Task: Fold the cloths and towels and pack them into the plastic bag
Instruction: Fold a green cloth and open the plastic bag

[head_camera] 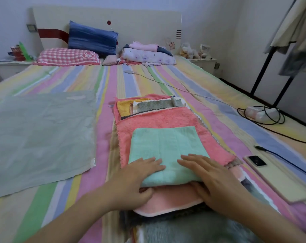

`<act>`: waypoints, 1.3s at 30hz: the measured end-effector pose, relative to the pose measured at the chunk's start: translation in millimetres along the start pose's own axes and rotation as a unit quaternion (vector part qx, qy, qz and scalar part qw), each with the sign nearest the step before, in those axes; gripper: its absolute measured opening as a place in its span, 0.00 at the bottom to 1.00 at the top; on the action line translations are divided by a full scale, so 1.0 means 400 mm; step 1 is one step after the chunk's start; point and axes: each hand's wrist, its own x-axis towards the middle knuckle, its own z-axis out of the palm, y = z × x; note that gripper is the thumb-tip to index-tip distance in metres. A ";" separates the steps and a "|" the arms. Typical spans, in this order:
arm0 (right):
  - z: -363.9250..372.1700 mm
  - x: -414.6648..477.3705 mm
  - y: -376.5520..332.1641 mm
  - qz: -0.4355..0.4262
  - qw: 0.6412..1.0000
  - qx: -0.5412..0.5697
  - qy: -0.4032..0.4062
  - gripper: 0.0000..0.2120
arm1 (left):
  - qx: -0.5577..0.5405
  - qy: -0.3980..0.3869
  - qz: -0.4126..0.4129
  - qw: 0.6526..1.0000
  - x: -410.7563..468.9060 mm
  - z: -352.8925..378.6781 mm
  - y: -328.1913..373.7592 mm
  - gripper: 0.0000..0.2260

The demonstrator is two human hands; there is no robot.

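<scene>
Pressing folded mint-green towel [166,146] atop coral cloth [157,120], lower centre.
Fingers of left hand [140,174] and right hand [213,178] straight, flat on towel's near edge. Grey-green plastic bag [42,134] lies flat at left.

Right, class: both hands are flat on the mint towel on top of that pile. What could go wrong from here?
1. The mint towel lies on the coral cloth and other loosely staggered cloths; lifting them all at once could spill or unfold them.
2. The plastic bag lies flat to the left; opening it may mean letting go of the towels.
3. The phone and a black cable lie close on the right and could be snagged.
</scene>
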 end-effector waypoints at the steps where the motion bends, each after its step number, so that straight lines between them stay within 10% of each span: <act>1: 0.000 -0.002 0.003 0.003 1.000 0.005 0.003 0.30 | -0.018 -0.001 -0.006 1.000 0.001 -0.007 0.004 0.31; 9: -0.011 0.003 -0.008 0.013 0.998 -0.025 0.059 0.26 | 0.027 0.108 0.002 0.994 -0.009 -0.010 0.036 0.13; 22: -0.091 0.007 -0.017 0.168 0.888 0.358 0.233 0.17 | -0.215 0.159 -0.068 0.961 -0.016 -0.128 0.087 0.03; 30: -0.018 0.096 0.034 0.259 0.924 0.248 0.130 0.07 | 0.027 0.190 -0.231 0.954 0.064 -0.090 0.018 0.12; 39: 0.037 0.144 0.077 0.315 0.932 0.179 0.011 0.04 | 0.229 0.125 -0.217 0.941 0.114 -0.073 0.001 0.14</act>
